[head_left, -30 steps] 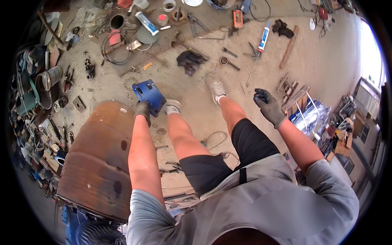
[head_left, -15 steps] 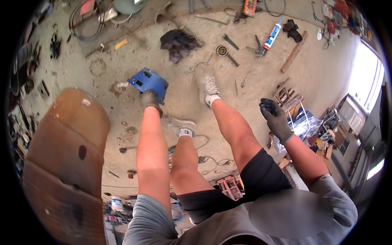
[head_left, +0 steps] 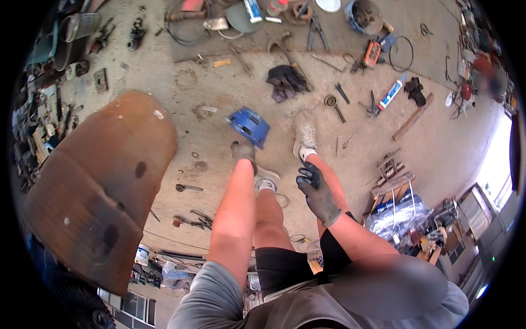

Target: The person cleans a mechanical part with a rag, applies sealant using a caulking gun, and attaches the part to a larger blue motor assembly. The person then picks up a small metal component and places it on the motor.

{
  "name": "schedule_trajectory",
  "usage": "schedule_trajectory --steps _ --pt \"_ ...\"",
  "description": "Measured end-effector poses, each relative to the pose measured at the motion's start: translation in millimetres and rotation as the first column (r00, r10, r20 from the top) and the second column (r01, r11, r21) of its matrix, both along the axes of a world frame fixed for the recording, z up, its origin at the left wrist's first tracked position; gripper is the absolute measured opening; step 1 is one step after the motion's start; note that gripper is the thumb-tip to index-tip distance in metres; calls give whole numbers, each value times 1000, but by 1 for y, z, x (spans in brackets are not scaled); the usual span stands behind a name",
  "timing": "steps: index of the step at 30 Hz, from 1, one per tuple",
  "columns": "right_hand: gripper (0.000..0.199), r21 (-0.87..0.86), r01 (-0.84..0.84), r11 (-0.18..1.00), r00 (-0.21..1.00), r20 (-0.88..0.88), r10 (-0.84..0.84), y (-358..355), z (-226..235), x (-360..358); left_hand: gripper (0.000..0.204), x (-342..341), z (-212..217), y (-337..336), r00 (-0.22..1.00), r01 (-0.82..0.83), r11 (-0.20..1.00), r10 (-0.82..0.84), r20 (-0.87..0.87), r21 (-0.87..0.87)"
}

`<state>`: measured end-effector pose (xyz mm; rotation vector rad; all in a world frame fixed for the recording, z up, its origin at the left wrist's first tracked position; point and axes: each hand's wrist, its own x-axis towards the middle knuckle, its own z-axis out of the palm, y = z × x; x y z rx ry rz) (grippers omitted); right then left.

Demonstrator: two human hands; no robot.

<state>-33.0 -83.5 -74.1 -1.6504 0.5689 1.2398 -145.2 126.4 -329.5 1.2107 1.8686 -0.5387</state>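
- Above the middle of the floor [head_left: 230, 82], a blue plate [head_left: 251, 125] hangs tilted at the left hand [head_left: 244, 151]; it is painted sheet, gently bent, pierced with dark rectangular openings.
- The left hand, in a grey work glove, grips the plate's near edge, its fingers bent and partly hidden; how tightly they press, I cannot tell.
- The right hand [head_left: 320, 200], in a matching glove with blackened fingertips, is before the right shin, its fingers loosely curled, partly open and holding nothing visible.
- Along the floor's left side stands a large curved shell [head_left: 109, 164], rust-brown, creased across and blotched with dark patches.
- Beyond the plate, toward the floor's far edge, lie crumpled dark gloves [head_left: 286, 83], soft and wrinkled, near a ring-headed metal tool [head_left: 331, 101] with a straight handle.
- Right of these, a slim cartridge [head_left: 390, 95] sits in its dispenser near a rough wooden strip [head_left: 413, 117].
- The floor is pale and concrete-like, stained, with a darker area along its far edge; scrap metal crowds its far left corner.
- By its right edge, shiny clear wrapping [head_left: 392, 218] catches light below a bright window [head_left: 496, 159].
- The cartridge bears a blue-and-white printed label, its lettering too small to make out.
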Motion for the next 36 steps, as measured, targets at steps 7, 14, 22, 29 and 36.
schedule_trajectory --steps 7,14,22,29,36 --pt "85 174 -226 958 973 86 214 40 48 69 64 81 188 -47 596 -307 786 599 535 -537" --pt "60 -22 -519 854 662 622 418 133 -26 111 49 174 229 36 49 -353 245 969 244 -903" --pt "87 -238 -566 789 726 309 614 204 -102 144 78 137 55 291 844 68 982 -152 515 177" --pt "75 -356 -420 835 883 52 466 210 -212 59 116 178 -59 575 480 877 457 -814 -329 148" --pt "74 -481 -129 867 991 -29 131 230 -268 22 137 197 -137 716 664 736 565 -710 -235 373"
